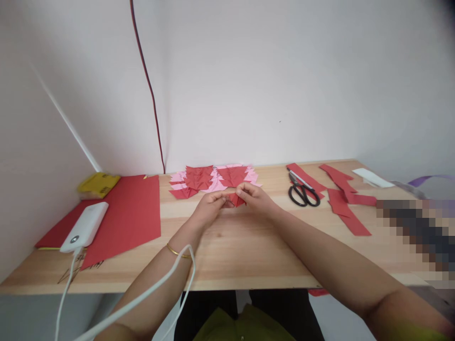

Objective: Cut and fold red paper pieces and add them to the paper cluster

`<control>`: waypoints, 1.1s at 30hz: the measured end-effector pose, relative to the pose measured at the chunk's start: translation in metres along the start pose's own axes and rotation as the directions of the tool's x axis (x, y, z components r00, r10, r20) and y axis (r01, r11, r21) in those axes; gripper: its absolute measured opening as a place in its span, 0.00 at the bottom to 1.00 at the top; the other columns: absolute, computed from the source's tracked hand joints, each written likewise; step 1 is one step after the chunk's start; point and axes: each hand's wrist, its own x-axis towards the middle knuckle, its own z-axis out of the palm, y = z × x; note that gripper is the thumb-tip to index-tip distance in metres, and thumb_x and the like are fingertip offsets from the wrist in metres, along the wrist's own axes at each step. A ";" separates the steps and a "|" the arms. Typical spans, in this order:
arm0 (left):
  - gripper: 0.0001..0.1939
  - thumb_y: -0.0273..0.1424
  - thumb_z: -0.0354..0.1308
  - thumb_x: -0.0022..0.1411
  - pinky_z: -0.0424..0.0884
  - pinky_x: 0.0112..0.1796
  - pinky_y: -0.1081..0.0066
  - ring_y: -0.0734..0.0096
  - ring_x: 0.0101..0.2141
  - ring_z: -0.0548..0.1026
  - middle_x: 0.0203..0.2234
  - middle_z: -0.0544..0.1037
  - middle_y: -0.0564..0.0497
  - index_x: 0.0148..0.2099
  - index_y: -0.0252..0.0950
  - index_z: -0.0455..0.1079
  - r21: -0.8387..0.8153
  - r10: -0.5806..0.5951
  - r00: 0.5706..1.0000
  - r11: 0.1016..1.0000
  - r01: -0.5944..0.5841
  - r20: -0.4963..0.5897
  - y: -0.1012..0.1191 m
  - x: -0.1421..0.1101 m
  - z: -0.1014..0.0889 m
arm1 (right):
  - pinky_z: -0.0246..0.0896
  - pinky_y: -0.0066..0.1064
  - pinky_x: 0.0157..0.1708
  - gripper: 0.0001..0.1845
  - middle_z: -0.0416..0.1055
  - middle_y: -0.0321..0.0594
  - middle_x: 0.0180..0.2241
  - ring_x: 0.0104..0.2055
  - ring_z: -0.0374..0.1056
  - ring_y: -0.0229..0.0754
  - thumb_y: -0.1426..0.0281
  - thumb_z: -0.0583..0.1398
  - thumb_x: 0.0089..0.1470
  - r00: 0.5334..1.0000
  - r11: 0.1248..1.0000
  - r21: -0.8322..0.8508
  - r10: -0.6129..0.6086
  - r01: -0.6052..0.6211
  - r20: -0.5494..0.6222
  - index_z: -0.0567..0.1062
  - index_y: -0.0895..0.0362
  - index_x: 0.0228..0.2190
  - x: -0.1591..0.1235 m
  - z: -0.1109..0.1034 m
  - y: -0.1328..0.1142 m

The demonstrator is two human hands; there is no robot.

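Clearly, the left hand [210, 206] and right hand [259, 199] have fingers [246, 188] clamped on a folded red paper [238, 201], left of the scissors [302, 186]; uneven tugging could tear it or skew creases.

Soft, diffuse light; faint shadows on the tabletop [220, 265]; pixelated patch [419, 237], right edge

The hands [212, 206] [259, 199] partly cover the folded red paper [238, 201].

Power bank [87, 225] on paper sheets [131, 218], left; folded pieces [199, 178] behind hands [211, 205]; scissors [301, 194], paper strips [355, 223] right
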 end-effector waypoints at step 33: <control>0.14 0.24 0.67 0.43 0.72 0.40 0.68 0.76 0.27 0.75 0.23 0.75 0.55 0.34 0.33 0.69 -0.392 -0.097 0.991 0.918 0.053 -0.091 -0.008 0.002 0.009 | 0.62 0.30 0.36 0.15 0.70 0.36 0.31 0.32 0.66 0.35 0.59 0.61 0.51 0.998 0.989 0.136 0.058 -0.061 0.025 0.69 0.57 0.35 -0.001 0.006 0.004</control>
